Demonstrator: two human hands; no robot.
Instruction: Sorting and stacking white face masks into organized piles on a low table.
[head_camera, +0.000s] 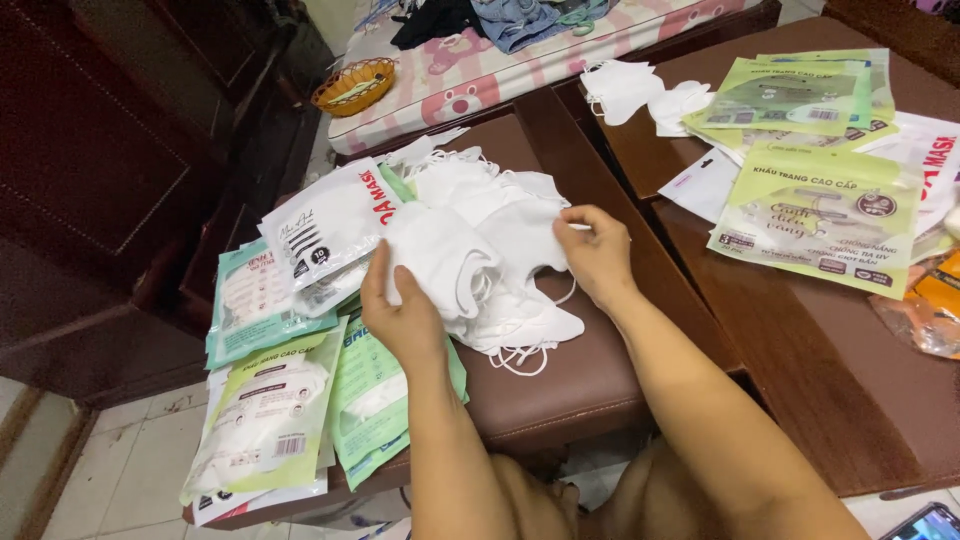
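Partly hidden: left hand & right hand grip white masks.

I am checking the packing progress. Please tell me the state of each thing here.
left hand: gripping a white mask
right hand: pinching the loose mask pile
left packets: filled, lying flat
green pouches: flat on the table
yellow basket: upright
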